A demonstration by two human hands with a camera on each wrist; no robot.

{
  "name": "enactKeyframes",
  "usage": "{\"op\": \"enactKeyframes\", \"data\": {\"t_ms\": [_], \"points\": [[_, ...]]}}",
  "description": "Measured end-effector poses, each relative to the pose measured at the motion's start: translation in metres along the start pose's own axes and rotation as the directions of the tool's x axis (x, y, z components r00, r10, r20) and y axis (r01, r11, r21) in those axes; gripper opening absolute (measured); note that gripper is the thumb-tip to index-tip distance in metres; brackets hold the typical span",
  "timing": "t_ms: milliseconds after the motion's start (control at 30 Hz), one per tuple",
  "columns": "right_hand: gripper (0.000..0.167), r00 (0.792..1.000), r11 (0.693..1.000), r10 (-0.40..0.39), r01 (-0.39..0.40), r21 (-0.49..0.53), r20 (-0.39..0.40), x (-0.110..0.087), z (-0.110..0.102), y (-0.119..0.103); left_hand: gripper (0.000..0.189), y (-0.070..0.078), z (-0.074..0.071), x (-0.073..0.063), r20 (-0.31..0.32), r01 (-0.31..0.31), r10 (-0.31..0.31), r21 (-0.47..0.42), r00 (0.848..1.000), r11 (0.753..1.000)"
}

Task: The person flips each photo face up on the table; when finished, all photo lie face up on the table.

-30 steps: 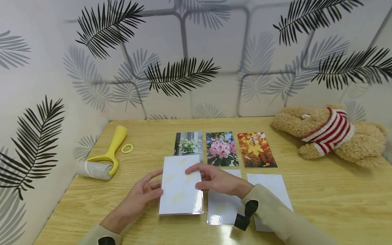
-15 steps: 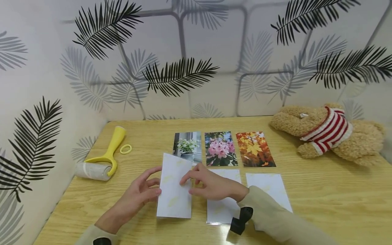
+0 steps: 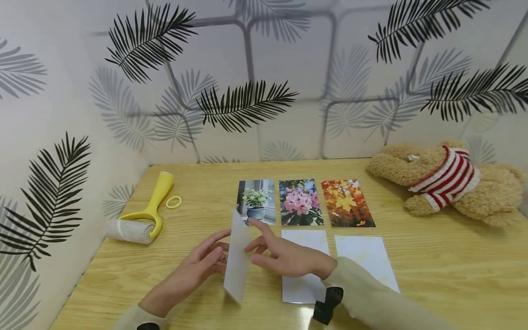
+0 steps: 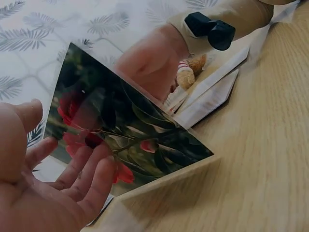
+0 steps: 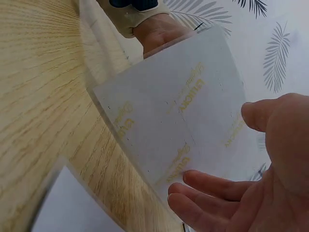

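A photo [image 3: 237,261] stands on edge between my two hands, close over the table. Red flowers and dark leaves fill its picture side [image 4: 145,130], which faces my left hand [image 4: 63,179]. Loosely bent left fingers touch that side, the thumb apart near the edge. On the white back [image 5: 169,106], printed in yellow, rest the fingertips of my right hand [image 3: 284,252]; its thumb is spread away from them. Two face-down photos [image 3: 305,288] [image 3: 365,256] lie under and beside the right forearm. Behind them are face-up photos of a potted plant [image 3: 255,201], pink flowers [image 3: 300,201] and maple leaves [image 3: 348,201].
A yellow-handled lint roller [image 3: 154,199] lies at the table's left, with a yellow ring [image 3: 173,202] next to it. The teddy bear [image 3: 445,183] in a striped sweater lies at the back right. A leaf-patterned wall [image 3: 280,128] closes off the far side.
Held white side up a second ago, the photo has swung upright onto its edge, its back now toward the right hand. The fingers have loosened from its borders onto its faces.
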State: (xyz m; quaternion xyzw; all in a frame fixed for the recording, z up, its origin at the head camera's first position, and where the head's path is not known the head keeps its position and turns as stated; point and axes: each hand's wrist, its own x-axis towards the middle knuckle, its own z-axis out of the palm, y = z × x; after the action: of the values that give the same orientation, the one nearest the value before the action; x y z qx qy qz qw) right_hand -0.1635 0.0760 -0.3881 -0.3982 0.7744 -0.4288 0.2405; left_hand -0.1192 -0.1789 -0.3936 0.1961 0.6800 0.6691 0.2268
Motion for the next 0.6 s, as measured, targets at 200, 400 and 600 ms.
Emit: {"op": "enactKeyframes", "data": {"t_ms": [200, 400, 600], "points": [[0.086, 1.0, 0.998, -0.014, 0.013, -0.068, -0.022, -0.006, -0.003, -0.012, 0.051, -0.003, 0.007, 0.007, -0.031, -0.017, 0.022, 0.159, 0.999, 0.987], [0.088, 0.999, 0.991, 0.02, -0.025, -0.135, -0.042, -0.011, -0.005, -0.019, 0.049, -0.012, 0.015, 0.014, -0.015, -0.09, 0.099, 0.31, 0.995, 0.947], [0.083, 0.997, 0.989, 0.052, -0.058, -0.137, -0.048, -0.02, -0.003, -0.017, 0.042, -0.02, 0.021, 0.016, 0.059, -0.201, 0.195, 0.448, 0.979, 0.871]]}}
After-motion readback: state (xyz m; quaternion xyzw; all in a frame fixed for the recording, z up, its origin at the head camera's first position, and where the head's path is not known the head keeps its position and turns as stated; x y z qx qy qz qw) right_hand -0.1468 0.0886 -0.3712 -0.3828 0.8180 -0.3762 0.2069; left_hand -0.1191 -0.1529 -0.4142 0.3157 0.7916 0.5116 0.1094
